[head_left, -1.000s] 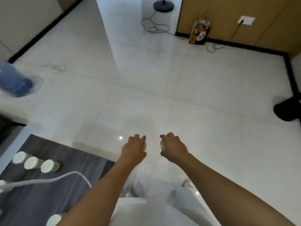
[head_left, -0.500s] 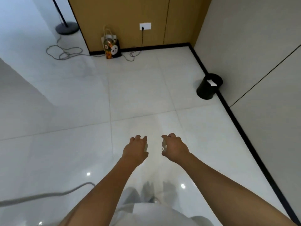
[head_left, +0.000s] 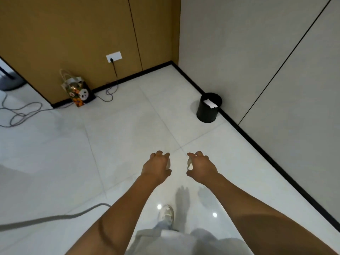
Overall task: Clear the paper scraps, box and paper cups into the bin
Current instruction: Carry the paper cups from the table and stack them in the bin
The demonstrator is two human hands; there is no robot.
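Observation:
My left hand (head_left: 156, 167) is closed around a white paper cup (head_left: 168, 163), of which only a sliver shows past the fingers. My right hand (head_left: 201, 168) grips another white paper cup (head_left: 189, 163), its rim peeking out on the left side. Both hands are held out in front of me above the white tiled floor. The black round bin (head_left: 207, 111) stands against the right wall, ahead and to the right, with a white paper scrap (head_left: 210, 104) showing inside it. The table, the box and the other cups are out of view.
A patterned gift bag (head_left: 78, 92) leans on the wooden wall at the left, with a wall socket (head_left: 114, 56) and loose cables (head_left: 24, 113) on the floor. A grey cable (head_left: 55, 217) crosses the floor at lower left. My shoe (head_left: 166, 214) is below the hands.
The view has swung right, away from the dark table with cups, to the room's corner. The bin has come closer and nearer the centre. Both hands keep their grip on the cups.

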